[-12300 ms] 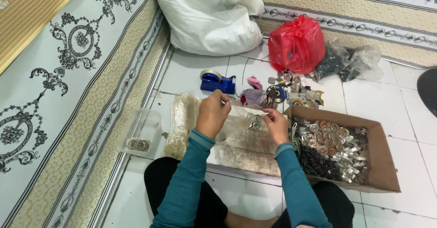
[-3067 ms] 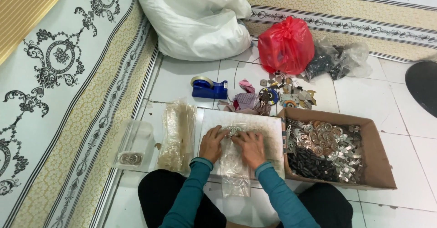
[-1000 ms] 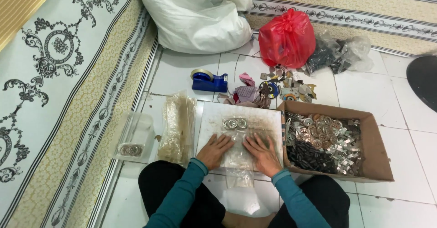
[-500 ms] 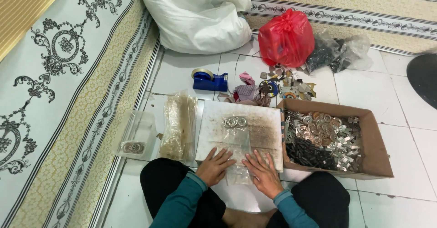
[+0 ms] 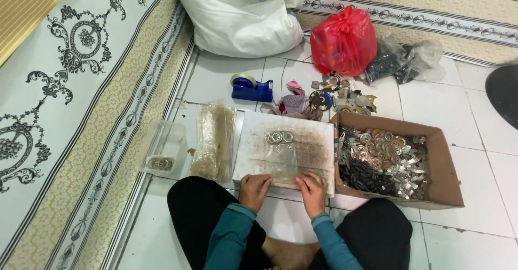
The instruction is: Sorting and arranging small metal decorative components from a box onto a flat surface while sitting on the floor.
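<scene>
A small clear plastic bag (image 5: 281, 152) with two round metal pieces (image 5: 279, 137) at its far end lies flat on a stained white board (image 5: 313, 140). My left hand (image 5: 254, 190) and my right hand (image 5: 312, 192) press side by side on the bag's near edge, at the front rim of the board, fingers curled down onto it. I sit cross-legged on the tiled floor behind the board.
A cardboard box (image 5: 450, 173) of metal parts stands right of the board. A stack of clear bags (image 5: 213, 140) and a clear tub (image 5: 162, 151) lie to the left. Beyond are a blue tape dispenser (image 5: 251, 89), scraps, a red bag (image 5: 344, 41), a white sack (image 5: 243, 11).
Both hands slid along the clear bag toward me, from its middle to its near edge. The two metal pieces stayed at the bag's far end.
</scene>
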